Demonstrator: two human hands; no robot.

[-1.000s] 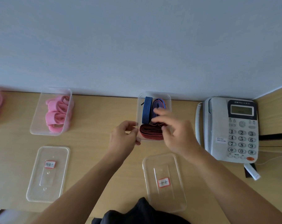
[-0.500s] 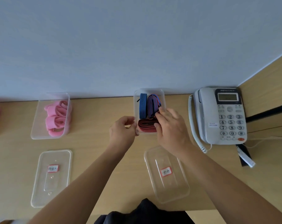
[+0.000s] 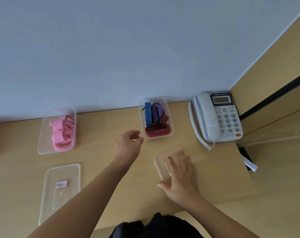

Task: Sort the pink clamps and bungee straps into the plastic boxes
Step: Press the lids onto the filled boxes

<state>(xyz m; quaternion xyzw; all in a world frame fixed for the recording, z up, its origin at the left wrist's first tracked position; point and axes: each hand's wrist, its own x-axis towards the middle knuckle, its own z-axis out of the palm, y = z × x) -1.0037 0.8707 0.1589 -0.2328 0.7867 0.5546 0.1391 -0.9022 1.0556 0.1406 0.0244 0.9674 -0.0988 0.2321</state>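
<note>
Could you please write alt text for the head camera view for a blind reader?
A person's right hand rests flat on a clear lid on a wooden desk, while the left hand hovers beside an open box of bungee straps. Pink clamps lie in another box further left.

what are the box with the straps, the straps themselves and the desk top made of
The strap box seems clear, glossy plastic: its contents show through the walls. The straps are likely woven elastic fabric, matte: flat striped bands folded into soft loops. The desk top looks like light wood laminate or veneer, smooth and satin, with faint even grain; which one I cannot tell.
</note>
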